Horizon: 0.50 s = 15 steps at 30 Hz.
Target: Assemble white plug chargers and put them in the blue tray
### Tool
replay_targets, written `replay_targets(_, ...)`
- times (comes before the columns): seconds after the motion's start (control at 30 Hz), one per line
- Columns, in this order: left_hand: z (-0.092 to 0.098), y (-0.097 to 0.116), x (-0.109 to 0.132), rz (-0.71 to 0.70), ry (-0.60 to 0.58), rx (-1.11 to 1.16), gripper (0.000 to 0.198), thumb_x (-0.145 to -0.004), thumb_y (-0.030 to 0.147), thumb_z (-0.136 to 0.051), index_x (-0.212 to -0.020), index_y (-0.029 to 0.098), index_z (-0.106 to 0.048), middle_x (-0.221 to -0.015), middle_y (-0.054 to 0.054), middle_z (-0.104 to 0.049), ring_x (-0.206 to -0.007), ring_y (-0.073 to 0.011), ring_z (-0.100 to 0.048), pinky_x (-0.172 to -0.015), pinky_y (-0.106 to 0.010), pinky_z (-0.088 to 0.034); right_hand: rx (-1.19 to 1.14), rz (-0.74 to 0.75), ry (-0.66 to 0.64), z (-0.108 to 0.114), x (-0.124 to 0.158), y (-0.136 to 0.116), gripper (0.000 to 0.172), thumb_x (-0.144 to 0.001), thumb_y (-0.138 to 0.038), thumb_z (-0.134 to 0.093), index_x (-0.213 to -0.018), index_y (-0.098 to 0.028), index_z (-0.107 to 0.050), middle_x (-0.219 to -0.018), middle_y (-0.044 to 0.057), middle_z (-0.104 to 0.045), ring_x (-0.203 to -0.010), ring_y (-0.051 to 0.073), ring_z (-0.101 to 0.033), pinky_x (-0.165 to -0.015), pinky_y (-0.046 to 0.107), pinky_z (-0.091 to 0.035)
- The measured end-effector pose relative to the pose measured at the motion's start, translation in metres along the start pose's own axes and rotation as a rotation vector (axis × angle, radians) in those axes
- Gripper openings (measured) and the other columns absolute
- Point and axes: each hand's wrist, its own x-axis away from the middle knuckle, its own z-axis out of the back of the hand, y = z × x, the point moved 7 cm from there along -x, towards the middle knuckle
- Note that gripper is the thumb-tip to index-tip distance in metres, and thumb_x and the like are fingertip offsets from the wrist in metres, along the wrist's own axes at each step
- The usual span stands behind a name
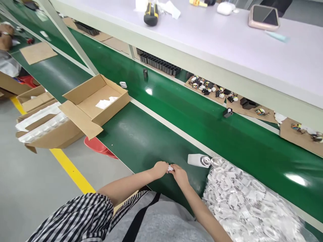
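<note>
Over the dark green bench top (136,134), my left hand (160,169) and my right hand (179,174) meet in front of my body. Between their fingertips is a small white plastic part (170,168), pinched from both sides; its details are too small to make out. To the right of my hands, a white bottle with a silver metal top (199,160) lies in view beside a clear bag. Many loose white plastic parts (242,201) fill that bag, close to my right forearm.
An open cardboard box (111,112) sits left on the bench, with another box (52,131) below. A green conveyor belt (166,104) behind carries small black housings (227,113). Above it, a white shelf (214,37) holds a phone (263,16). Another person's hand (6,37) shows far left.
</note>
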Motion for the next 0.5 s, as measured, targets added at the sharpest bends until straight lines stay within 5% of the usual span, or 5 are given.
replay_targets(0.3,0.008,0.015,0.025,-0.092,-0.024,-0.2,0.032,-0.064,0.013,-0.048,-0.096,0.009,-0.049,-0.087,-0.015,-0.056,-0.079,-0.0256,-0.054,-0.066,-0.033,-0.042,0.013,0.073,-0.037,-0.011,0.006,-0.01,0.032,-0.066,-0.011,-0.043,-0.097,-0.017,-0.047,-0.099,0.008,-0.052,-0.085,0.021,-0.052,-0.069,0.028,-0.043)
replay_targets(0.5,-0.042,0.012,0.043,-0.065,-0.025,-0.106,0.049,-0.066,0.016,-0.041,-0.114,0.014,-0.034,-0.091,-0.01,-0.057,-0.082,-0.0225,-0.054,-0.069,-0.032,-0.041,0.031,-0.002,-0.028,-0.028,0.055,0.002,0.042,-0.062,-0.004,-0.042,-0.101,-0.018,-0.044,-0.108,0.007,-0.044,-0.082,0.018,-0.053,-0.07,0.025,-0.042)
